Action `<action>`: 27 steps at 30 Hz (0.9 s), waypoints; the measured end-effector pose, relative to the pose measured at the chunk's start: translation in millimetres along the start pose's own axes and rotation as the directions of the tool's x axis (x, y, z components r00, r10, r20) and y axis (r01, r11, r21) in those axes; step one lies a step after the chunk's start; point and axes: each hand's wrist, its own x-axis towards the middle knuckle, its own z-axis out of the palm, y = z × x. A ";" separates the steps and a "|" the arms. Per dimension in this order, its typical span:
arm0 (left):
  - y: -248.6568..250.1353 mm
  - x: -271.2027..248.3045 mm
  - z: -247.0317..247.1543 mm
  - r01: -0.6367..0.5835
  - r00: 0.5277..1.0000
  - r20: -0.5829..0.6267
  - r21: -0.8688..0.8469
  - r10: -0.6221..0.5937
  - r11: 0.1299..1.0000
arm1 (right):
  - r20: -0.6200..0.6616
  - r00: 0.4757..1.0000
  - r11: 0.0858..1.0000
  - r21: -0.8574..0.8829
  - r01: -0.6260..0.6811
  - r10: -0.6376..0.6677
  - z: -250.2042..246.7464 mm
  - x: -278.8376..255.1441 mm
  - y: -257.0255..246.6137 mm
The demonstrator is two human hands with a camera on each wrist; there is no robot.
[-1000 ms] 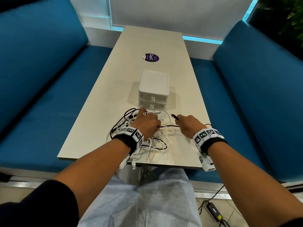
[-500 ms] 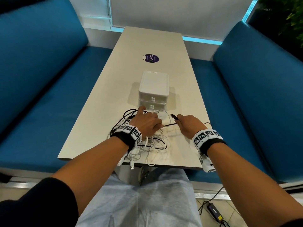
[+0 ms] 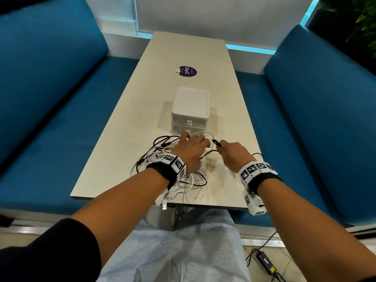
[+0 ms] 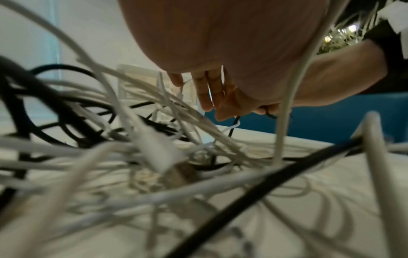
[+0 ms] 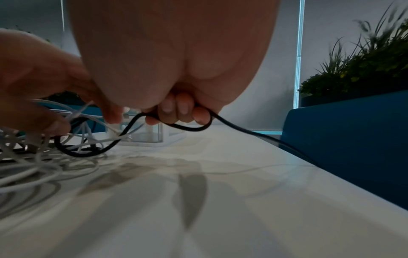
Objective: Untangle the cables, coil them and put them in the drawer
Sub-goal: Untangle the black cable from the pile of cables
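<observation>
Booth with blue benches [image 3: 50, 94], pale table [image 3: 126, 127]. Tangle of cables [image 3: 162, 161] near the front edge, just before a white drawer unit [image 3: 190, 110], two drawers, both closed. Left hand [image 3: 188, 151] spread flat over the heap, fingers extended. Right hand [image 3: 234, 154] curled round one black cable [image 5: 123, 130], running rightward out of the tangle. Number of cables: cannot tell.

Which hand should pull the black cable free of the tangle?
Right. The right hand already grips the black cable near its plug; the left hand rests on the tangle, placed to pin it.
</observation>
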 end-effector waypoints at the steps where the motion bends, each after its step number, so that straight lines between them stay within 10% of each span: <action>1: 4.2 2.3 1.4 0.021 1.000 0.004 -0.036 -0.021 0.999 | 0.000 1.000 1.000 0.028 0.013 -0.013 0.5 -0.2 -1.4; 7: 14.7 6.9 14.2 0.118 0.993 -0.024 -0.041 -0.119 0.992 | -0.045 0.998 0.989 0.145 0.038 -0.032 -0.2 1.3 -0.8; 27: -22.0 -8.4 16.8 0.064 0.994 0.082 0.105 -0.073 0.992 | -0.039 0.981 0.953 -0.231 -0.194 0.191 -2.4 -7.9 30.4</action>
